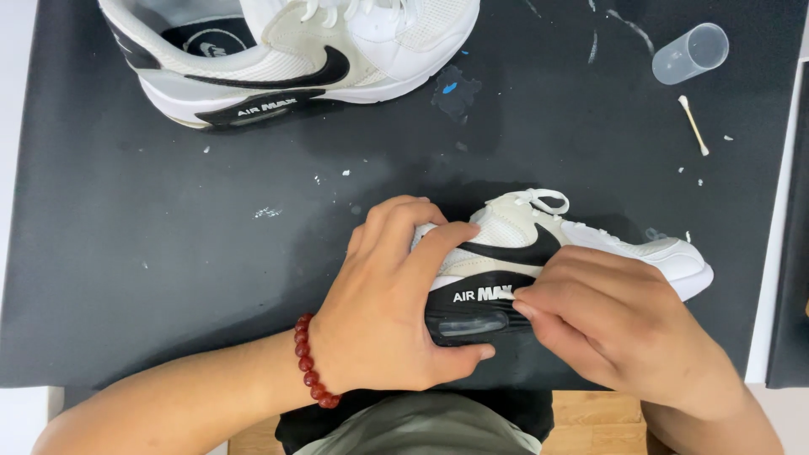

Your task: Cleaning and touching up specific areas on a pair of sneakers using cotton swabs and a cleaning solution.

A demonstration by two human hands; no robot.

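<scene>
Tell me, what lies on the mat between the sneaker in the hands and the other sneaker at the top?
In the head view, only the black mat with small white flecks lies between the held sneaker and the far sneaker.

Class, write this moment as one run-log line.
left hand: grips near shoe heel | right hand: fingertips pinched at black sole | second shoe, cup, cotton swab: on mat
</scene>
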